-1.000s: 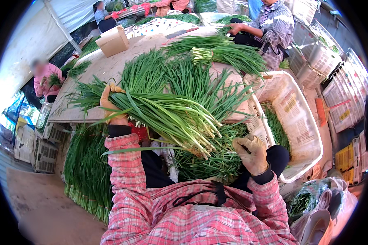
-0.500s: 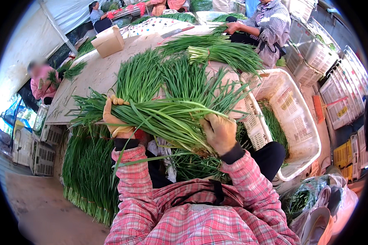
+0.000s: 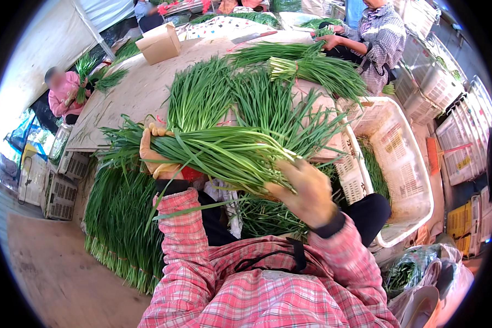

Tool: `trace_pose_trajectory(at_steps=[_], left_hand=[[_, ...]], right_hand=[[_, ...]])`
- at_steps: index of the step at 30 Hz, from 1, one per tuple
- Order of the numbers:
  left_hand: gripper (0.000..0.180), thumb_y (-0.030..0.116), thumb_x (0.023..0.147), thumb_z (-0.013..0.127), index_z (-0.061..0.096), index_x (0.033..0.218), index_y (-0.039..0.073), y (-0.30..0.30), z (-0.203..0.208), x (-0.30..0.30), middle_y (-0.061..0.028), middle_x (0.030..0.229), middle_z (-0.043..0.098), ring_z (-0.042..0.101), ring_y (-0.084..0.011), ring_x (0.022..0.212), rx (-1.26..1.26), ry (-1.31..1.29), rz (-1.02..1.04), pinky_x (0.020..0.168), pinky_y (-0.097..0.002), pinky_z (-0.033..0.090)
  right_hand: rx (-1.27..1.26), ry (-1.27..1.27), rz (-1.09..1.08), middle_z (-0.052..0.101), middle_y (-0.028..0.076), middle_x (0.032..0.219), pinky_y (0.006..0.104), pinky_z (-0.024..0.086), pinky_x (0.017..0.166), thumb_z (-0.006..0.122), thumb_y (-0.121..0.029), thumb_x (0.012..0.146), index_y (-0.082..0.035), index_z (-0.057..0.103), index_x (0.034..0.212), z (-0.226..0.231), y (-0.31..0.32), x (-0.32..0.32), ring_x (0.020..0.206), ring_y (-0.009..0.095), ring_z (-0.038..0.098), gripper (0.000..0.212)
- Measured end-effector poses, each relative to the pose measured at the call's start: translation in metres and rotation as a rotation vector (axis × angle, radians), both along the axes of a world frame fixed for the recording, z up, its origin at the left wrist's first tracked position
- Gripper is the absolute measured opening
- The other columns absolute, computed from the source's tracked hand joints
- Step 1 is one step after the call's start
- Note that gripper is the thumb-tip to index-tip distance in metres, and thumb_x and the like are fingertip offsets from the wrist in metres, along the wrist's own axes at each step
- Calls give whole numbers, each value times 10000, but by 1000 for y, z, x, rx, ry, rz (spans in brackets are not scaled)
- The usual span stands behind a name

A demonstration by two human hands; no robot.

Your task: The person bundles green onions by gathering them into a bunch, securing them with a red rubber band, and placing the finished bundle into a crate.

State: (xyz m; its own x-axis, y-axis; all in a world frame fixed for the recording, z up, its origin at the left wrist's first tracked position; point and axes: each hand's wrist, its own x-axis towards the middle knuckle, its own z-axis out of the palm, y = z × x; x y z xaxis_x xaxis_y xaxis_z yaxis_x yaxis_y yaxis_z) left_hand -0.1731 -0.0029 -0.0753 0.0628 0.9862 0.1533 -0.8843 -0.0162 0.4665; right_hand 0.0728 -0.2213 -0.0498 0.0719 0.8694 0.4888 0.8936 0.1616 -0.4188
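My left hand (image 3: 157,147), in a tan glove, is closed round a loose bunch of long green chives (image 3: 224,150). The leaf tips stick out to its left, while the paler stems reach across to the right. At the stem end is my right hand (image 3: 306,191), also gloved and blurred by motion. Its thumb and fingers are apart against the stems. Beyond the bunch, two spread piles of chives, a left pile (image 3: 199,98) and a right pile (image 3: 268,104), lie on the table (image 3: 109,109). More loose chives (image 3: 270,218) lie below my hands, near my lap.
A white plastic crate (image 3: 407,169) holding chives stands on the right. Tied bundles (image 3: 123,224) are stacked at the left, below the table edge. A cardboard box (image 3: 158,44), a knife (image 3: 254,36) and finished bundles (image 3: 322,74) lie farther back. Other people work around the table.
My right hand has shifted right and slightly down, its fingers loosening from the stem ends. My left hand keeps its hold on the chives. The whole view has shifted slightly.
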Motion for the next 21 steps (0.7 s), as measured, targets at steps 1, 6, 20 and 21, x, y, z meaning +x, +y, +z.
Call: trace_pose_trajectory(at_steps=[1, 6, 20, 21], left_hand=[[111, 199, 906, 527, 506, 849, 107, 1, 2, 3, -3, 733, 532, 540, -138, 685, -30, -56, -8, 698, -315, 496], [105, 193, 900, 539, 513, 871, 95, 7, 4, -4, -8, 751, 526, 522, -149, 683, 73, -50, -50, 699, -324, 480], [132, 191, 901, 529, 516, 816, 91, 33, 10, -27, -28, 731, 572, 549, -173, 658, 46, -29, 39, 672, -319, 490], [145, 192, 904, 521, 511, 799, 92, 35, 15, -28, -27, 728, 573, 546, -181, 637, 56, -16, 25, 667, -321, 484]], right_hand=[[122, -18, 61, 630, 116, 889, 386, 474, 642, 698, -336, 780, -53, 636, 932, -12, 23, -5, 781, 301, 606, 327], [304, 463, 231, 635, 104, 889, 320, 473, 727, 646, -41, 811, -21, 581, 894, -31, 43, -14, 797, 243, 598, 107], [-341, 200, -84, 604, 136, 813, 369, 483, 637, 646, -74, 806, -28, 570, 862, -105, -84, 86, 707, 314, 601, 106], [-525, -177, -105, 604, 138, 795, 387, 482, 604, 673, -124, 785, -41, 611, 874, -97, -84, 91, 700, 334, 606, 136]])
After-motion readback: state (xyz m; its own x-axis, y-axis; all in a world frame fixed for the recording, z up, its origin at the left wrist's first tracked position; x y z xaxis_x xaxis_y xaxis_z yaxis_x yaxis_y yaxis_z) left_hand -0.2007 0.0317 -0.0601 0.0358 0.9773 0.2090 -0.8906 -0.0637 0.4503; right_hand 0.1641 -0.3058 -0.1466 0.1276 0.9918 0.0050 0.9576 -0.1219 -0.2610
